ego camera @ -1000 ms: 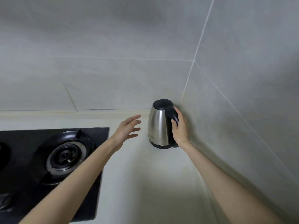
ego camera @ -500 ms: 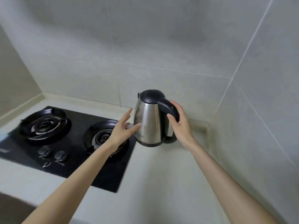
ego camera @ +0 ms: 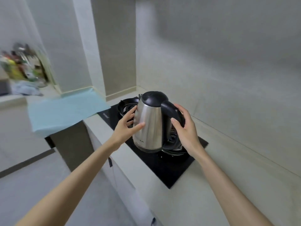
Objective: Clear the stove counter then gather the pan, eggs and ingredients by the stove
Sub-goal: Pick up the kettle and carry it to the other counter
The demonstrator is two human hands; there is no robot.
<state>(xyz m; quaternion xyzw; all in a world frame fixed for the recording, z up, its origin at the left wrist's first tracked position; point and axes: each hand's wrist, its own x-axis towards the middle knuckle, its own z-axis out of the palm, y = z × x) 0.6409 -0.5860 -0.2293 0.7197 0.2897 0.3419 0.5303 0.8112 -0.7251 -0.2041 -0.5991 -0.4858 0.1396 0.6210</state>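
A steel kettle (ego camera: 149, 128) with a black lid and black handle hangs in the air above the black gas stove (ego camera: 164, 163). My right hand (ego camera: 185, 129) grips its black handle. My left hand (ego camera: 127, 126) is spread against the kettle's left side, with thumb and fingers touching the steel. The kettle tilts slightly and hides much of the near burner. The far burner (ego camera: 126, 106) shows behind my left hand.
The pale counter (ego camera: 211, 185) runs along the tiled wall on the right. A light blue cloth (ego camera: 65, 111) covers a surface left of the stove. Blurred bottles and utensils (ego camera: 21, 66) stand at the far left. Grey floor (ego camera: 40, 176) lies below left.
The kettle has left the corner of the counter and moved left over the stove. My left hand has come onto its side. The view has swung left.
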